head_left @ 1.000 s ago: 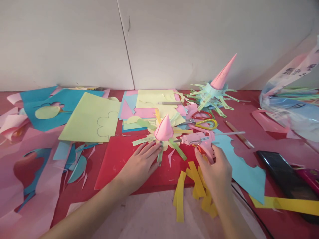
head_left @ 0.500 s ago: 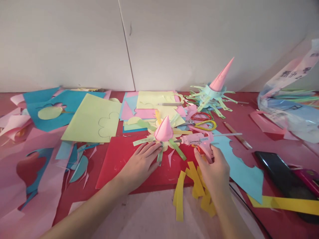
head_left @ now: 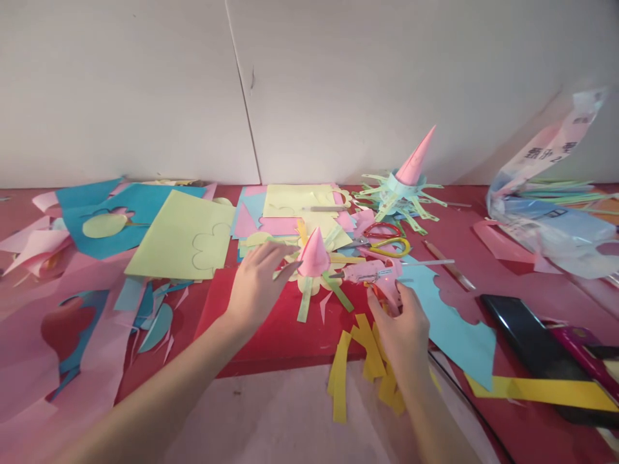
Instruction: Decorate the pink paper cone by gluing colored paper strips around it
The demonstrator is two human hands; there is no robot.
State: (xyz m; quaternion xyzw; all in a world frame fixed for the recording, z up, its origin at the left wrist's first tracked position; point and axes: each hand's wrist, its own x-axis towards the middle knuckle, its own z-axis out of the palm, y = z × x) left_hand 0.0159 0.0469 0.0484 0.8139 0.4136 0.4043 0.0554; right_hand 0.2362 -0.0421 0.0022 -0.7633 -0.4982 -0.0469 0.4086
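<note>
My right hand (head_left: pixel 399 316) is wrapped round the handle of a pink glue gun (head_left: pixel 382 274), whose nozzle points left. Close to that nozzle stands a pink paper cone (head_left: pixel 314 254) on a pale yellow flower-shaped paper base, with green strips (head_left: pixel 304 304) and yellow strips sticking out round it. My left hand (head_left: pixel 261 277) is raised just left of the cone, thumb apart from the fingers and nothing visible between them. Its fingertips reach close to the cone; whether they touch it is unclear.
Red-and-yellow scissors (head_left: pixel 389 245) lie behind the glue gun. A finished-looking pink cone (head_left: pixel 416 158) on a fringed blue base stands at the back. Yellow strips (head_left: pixel 341 380) lie in front, a black phone (head_left: pixel 527 335) at right, and a pale green sheet (head_left: pixel 178 238) at left.
My left hand has lifted off the green strips in front of the cone and moved up and left. My right hand still holds the glue gun. The view has shifted slightly.
</note>
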